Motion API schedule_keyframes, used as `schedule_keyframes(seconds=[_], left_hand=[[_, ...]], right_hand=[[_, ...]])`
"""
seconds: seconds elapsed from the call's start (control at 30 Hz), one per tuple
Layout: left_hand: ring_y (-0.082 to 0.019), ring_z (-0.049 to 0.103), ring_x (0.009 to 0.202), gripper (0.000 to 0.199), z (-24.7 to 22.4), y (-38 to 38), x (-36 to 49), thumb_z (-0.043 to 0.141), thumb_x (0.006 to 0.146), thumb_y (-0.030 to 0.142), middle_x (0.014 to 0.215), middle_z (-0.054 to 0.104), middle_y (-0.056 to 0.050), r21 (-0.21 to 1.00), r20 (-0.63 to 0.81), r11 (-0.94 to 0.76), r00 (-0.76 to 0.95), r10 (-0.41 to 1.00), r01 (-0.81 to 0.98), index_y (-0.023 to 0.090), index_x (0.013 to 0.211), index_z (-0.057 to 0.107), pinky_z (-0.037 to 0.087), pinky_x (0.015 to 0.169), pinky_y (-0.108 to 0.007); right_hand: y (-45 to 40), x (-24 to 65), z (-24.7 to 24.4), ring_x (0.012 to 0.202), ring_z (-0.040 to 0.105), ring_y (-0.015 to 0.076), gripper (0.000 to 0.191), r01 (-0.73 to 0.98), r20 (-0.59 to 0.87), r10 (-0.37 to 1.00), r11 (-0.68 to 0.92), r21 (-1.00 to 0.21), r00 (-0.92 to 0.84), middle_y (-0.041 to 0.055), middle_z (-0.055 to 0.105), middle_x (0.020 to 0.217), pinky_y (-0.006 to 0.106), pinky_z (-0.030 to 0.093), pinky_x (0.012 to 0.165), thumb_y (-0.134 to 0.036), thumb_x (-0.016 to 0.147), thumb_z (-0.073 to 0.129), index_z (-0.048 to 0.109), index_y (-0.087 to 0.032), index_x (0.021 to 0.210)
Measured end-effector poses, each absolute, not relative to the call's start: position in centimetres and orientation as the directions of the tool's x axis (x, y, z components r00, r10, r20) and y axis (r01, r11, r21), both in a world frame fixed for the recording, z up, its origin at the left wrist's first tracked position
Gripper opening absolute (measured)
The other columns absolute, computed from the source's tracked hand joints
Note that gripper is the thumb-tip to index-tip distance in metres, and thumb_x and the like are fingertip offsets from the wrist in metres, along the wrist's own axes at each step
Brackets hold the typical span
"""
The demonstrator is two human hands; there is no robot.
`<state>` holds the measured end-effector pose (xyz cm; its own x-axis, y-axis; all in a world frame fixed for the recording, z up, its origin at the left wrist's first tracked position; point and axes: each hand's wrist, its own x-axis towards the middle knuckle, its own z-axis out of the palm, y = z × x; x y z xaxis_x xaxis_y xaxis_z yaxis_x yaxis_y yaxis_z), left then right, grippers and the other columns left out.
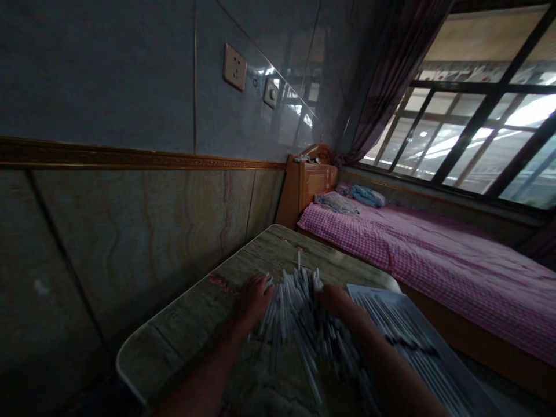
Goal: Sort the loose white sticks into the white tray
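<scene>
A loose pile of thin, whitish pen-like sticks (284, 310) lies on the table, many pointing away from me; some have dark parts. At the pile's left side, my left hand (255, 298) has its fingers closed around a few stick ends. My right hand (334, 300) is on the other side, its fingers curled in against the sticks there; my own hand hides most of what it grips. To the right, a pale shallow tray (463, 362) holds more sticks laid side by side, with a dark band across them. My right forearm passes over the tray's near left part.
The table (186, 324) has a marbled top with rounded corners and stands close to a tiled wall (186, 214). Beyond its right edge is a bed (417, 243) with a pink checked cover and wooden headboard (315, 179). A window (464, 116) is behind the bed.
</scene>
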<state>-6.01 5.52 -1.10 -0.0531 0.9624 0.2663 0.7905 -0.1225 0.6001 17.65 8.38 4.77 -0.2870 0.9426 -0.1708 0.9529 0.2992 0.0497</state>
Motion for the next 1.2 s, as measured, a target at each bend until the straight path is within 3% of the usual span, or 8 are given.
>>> schedule_keyframes(seconds=[0.1,0.3,0.4,0.6,0.8,0.9,1.0,1.2], left_hand=[[-0.021,0.056,0.121,0.039,-1.3,5.6,-5.6,0.047,0.089,0.027,0.129,0.063,-0.013,0.689,0.234,-0.149,-0.024,0.972,0.709,0.013,0.123,0.061,0.037,0.105,-0.033],[-0.021,0.056,0.122,0.042,-1.1,4.8,-5.6,0.048,0.087,0.029,0.131,0.062,-0.012,0.771,0.204,-0.155,-0.010,0.979,0.618,0.017,0.126,0.059,0.039,0.104,-0.032],[-0.022,0.055,0.123,0.042,-1.1,4.5,-5.4,0.047,0.088,0.029,0.132,0.061,-0.012,0.731,0.224,-0.173,0.008,0.975,0.661,0.017,0.126,0.059,0.038,0.105,-0.033],[-0.022,0.054,0.123,0.039,-1.5,4.2,-4.3,0.045,0.089,0.031,0.130,0.063,-0.010,0.672,0.284,-0.227,0.038,0.958,0.705,0.019,0.122,0.060,0.036,0.107,-0.035],[-0.020,0.056,0.122,0.040,-1.0,3.5,-4.1,0.044,0.090,0.030,0.130,0.063,-0.010,0.772,0.243,-0.173,-0.033,0.969,0.611,0.019,0.126,0.057,0.039,0.105,-0.035],[-0.019,0.057,0.120,0.038,-0.6,3.1,-4.4,0.042,0.090,0.031,0.128,0.064,-0.009,0.834,0.231,-0.139,-0.108,0.967,0.534,0.021,0.124,0.057,0.041,0.103,-0.034],[-0.019,0.059,0.117,0.035,-0.5,3.1,-4.6,0.040,0.091,0.032,0.125,0.066,-0.008,0.887,0.231,-0.121,-0.202,0.952,0.446,0.021,0.119,0.059,0.041,0.102,-0.034],[-0.021,0.062,0.111,0.033,-0.9,3.5,-4.7,0.039,0.089,0.033,0.115,0.069,-0.010,0.946,0.226,-0.125,-0.332,0.916,0.299,0.018,0.110,0.060,0.045,0.098,-0.036]], right_hand=[[6.3,17.6,6.2,0.090,0.069,0.0209,0.030,0.967,-0.161,0.954,0.247,-0.056,-0.253,0.0142,0.072,0.095,0.027,0.049,0.076,-0.025,0.095,0.042,0.070,-0.013,0.096],[-0.4,20.3,6.4,0.117,0.058,0.0207,0.044,0.938,-0.046,0.971,0.213,-0.272,-0.234,0.0128,0.061,0.128,0.029,0.045,0.095,-0.036,0.095,0.035,0.055,-0.016,0.130],[-4.3,21.9,3.0,0.121,0.054,0.0222,0.045,0.840,0.214,0.967,0.226,-0.493,-0.135,0.0111,0.059,0.130,0.036,0.044,0.100,-0.037,0.092,0.038,0.054,-0.018,0.130],[-8.2,21.7,-3.5,0.125,0.049,0.0232,0.041,0.789,0.450,0.883,0.369,-0.491,-0.133,0.0105,0.053,0.134,0.043,0.043,0.104,-0.036,0.094,0.041,0.050,-0.022,0.131],[-5.2,19.4,-1.6,0.123,0.048,0.0215,0.036,0.736,0.536,0.818,0.493,-0.464,-0.211,0.0104,0.055,0.129,0.042,0.040,0.105,-0.028,0.095,0.036,0.052,-0.020,0.127],[-5.0,18.6,0.7,0.109,0.057,0.0204,0.031,0.758,0.471,0.856,0.450,-0.472,-0.215,0.0094,0.061,0.116,0.036,0.047,0.094,-0.023,0.093,0.035,0.057,-0.021,0.115],[-7.1,17.8,1.9,0.088,0.065,0.0184,0.022,0.840,0.243,0.943,0.315,-0.442,-0.226,0.0065,0.066,0.102,0.028,0.049,0.074,-0.022,0.090,0.042,0.059,-0.023,0.104],[-10.7,15.9,1.0,0.093,0.067,0.0248,0.027,0.945,0.037,0.971,0.237,-0.223,-0.235,0.0094,0.067,0.105,0.029,0.049,0.067,-0.016,0.081,0.051,0.058,-0.023,0.107]])
